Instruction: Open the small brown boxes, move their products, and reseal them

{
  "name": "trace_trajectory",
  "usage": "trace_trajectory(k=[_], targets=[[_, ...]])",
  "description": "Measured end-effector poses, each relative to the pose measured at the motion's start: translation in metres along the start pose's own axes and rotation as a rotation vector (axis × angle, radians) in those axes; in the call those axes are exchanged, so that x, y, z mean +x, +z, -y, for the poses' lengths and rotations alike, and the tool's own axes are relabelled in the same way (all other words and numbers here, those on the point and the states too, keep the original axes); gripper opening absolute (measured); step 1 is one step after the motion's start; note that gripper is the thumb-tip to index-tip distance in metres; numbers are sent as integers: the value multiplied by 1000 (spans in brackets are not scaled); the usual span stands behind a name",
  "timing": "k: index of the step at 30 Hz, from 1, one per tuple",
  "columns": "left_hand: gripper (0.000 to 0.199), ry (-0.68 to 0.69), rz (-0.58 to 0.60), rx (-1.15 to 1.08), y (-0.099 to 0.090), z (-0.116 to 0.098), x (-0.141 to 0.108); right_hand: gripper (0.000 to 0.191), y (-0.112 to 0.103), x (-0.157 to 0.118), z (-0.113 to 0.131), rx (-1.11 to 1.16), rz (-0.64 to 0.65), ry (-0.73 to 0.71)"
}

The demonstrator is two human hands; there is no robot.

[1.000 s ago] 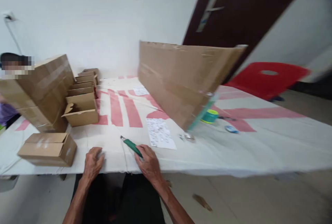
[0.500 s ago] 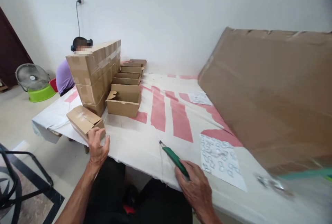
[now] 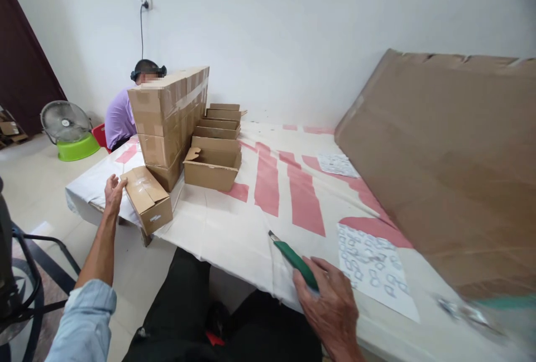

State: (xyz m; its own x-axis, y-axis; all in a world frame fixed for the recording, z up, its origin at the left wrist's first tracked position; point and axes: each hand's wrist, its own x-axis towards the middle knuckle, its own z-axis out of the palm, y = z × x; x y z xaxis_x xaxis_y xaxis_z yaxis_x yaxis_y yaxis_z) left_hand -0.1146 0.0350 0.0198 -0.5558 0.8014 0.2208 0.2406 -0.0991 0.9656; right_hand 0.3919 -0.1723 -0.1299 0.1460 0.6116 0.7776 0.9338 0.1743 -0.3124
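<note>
My left hand (image 3: pixel 114 194) is at the far left end of a closed, taped cardboard box (image 3: pixel 147 197), its fingertips touching the box's edge with thumb and fingers apart. The box lies at the near left edge of the table, in front of stacked taped boxes (image 3: pixel 161 133). My right hand (image 3: pixel 329 300) is wrapped round a green utility knife (image 3: pixel 296 264) over the table's near edge; the blade tip points away to the left. An open cardboard box (image 3: pixel 213 175) stands to the right of the stack.
More open boxes (image 3: pixel 218 124) stand behind. Printed sheets (image 3: pixel 374 267) lie on the cloth-covered table (image 3: pixel 234 228). A large cardboard piece (image 3: pixel 452 172) fills the right. A person in purple (image 3: pixel 121 119) sits beyond the stack; a fan (image 3: pixel 66 123) and black chair frame are at left.
My left hand has moved from the near right end of the taped box to its far left end. The right hand still holds the knife. The view has shifted slightly left.
</note>
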Motion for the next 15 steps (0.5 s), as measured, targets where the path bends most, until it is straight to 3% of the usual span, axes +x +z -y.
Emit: trace_trajectory(k=[2, 4, 6, 9, 11, 12, 15], targets=[[56, -11, 81, -8, 6, 2, 14, 31, 3, 10, 21, 125, 6, 64], [58, 1, 133, -13, 15, 4, 10, 34, 8, 21, 46, 290, 57, 155], [59, 28, 167, -6, 24, 9, -12, 42, 12, 31, 72, 474, 157, 286], [55, 61, 271, 11, 32, 18, -68, 58, 13, 46, 105, 716, 317, 470], [49, 80, 423, 9, 33, 24, -108, 66, 11, 56, 117, 800, 372, 535], [50, 110, 564, 6, 32, 26, -125, 70, 10, 61, 119, 801, 381, 557], [72, 141, 902, -19, 30, 34, -155, 77, 6, 72, 109, 692, 367, 615]])
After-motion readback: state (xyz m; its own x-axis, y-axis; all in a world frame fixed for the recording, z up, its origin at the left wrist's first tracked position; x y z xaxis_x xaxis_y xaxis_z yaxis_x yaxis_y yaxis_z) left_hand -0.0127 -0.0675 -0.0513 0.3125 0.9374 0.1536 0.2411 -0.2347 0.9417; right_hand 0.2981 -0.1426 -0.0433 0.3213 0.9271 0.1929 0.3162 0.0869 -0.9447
